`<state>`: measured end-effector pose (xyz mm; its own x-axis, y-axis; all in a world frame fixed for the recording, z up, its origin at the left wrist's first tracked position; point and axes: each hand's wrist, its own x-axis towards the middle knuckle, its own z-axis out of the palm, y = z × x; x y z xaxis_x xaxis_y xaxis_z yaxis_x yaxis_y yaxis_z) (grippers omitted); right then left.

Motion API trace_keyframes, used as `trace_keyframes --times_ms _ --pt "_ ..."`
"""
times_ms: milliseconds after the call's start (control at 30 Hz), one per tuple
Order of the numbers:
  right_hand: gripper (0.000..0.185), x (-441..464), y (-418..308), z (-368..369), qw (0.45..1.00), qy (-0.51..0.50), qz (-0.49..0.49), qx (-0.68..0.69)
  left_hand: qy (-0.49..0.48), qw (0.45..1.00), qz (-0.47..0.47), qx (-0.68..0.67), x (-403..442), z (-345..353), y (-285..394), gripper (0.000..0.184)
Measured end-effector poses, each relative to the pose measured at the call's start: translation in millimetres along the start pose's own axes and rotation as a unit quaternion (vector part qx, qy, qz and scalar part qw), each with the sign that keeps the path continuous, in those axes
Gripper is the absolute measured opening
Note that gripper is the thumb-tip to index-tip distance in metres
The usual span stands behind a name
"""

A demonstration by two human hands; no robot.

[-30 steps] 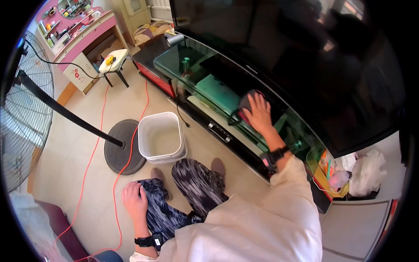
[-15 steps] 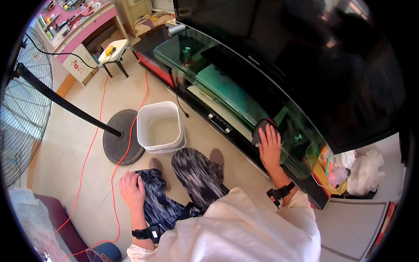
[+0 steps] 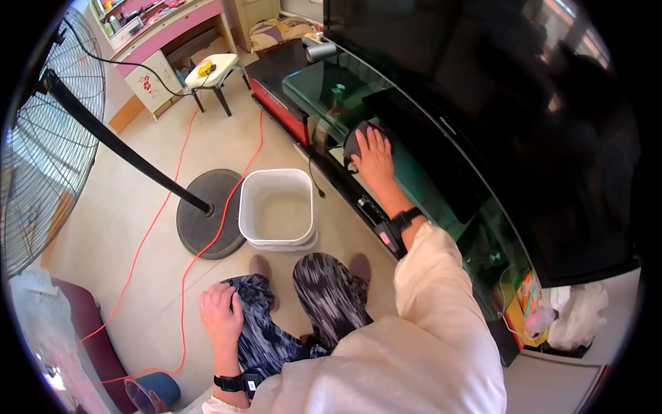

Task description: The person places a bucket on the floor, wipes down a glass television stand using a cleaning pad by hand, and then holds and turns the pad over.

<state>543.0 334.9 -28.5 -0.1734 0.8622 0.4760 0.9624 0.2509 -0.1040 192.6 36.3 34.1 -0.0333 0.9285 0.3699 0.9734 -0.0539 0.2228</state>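
Note:
My right hand presses a dark cloth against the glass top of the TV stand, near its front edge. The fingers lie over the cloth and part of it is hidden beneath them. On my left knee, over the patterned trousers, rests my left hand. Its fingers are laid out loosely with nothing in them. A white square bucket with some liquid in it stands on the floor in front of my feet.
A large black television rises behind the glass. The fan's round base is left of the bucket, with an orange cord across it. Further off stands a small stool. Plastic bags lie at right.
My right hand has slid the cloth along the glass, leftward and away from me. My left hand stays on the knee. The view has shifted slightly.

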Motion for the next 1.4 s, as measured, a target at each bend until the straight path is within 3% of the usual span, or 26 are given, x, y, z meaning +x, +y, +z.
trace_keyframes --times_ms 233,467,567,967,1100,1267,1400 --pt "0.072 84.7 -21.3 52.9 1.000 0.013 -0.022 0.010 -0.010 1.000 -0.020 -0.014 1.4 1.9 -3.3 0.011" --pt "0.076 97.2 -26.7 55.2 0.999 -0.041 0.012 0.018 0.001 1.000 -0.021 -0.014 3.6 -0.5 -0.8 0.011" --pt "0.079 46.2 -13.2 33.3 0.999 -0.019 -0.041 -0.020 0.009 1.000 -0.018 -0.013 1.1 2.0 -2.3 0.010" --pt "0.077 -193.7 43.1 -145.5 0.989 -0.091 0.084 -0.076 0.001 0.999 0.033 -0.013 -4.1 4.4 0.2 0.011" --pt "0.075 -252.6 53.8 -183.0 0.981 -0.073 0.154 -0.090 0.012 0.999 0.034 -0.002 -8.7 6.0 -2.4 0.012" --pt "0.073 -287.1 58.1 -199.0 0.981 -0.054 0.167 -0.078 0.004 0.999 0.031 0.008 -6.4 3.8 0.2 0.013" --pt "0.075 -254.9 50.2 -175.2 0.990 -0.052 0.102 -0.080 0.008 1.000 0.027 0.006 -2.7 0.0 2.1 0.012"
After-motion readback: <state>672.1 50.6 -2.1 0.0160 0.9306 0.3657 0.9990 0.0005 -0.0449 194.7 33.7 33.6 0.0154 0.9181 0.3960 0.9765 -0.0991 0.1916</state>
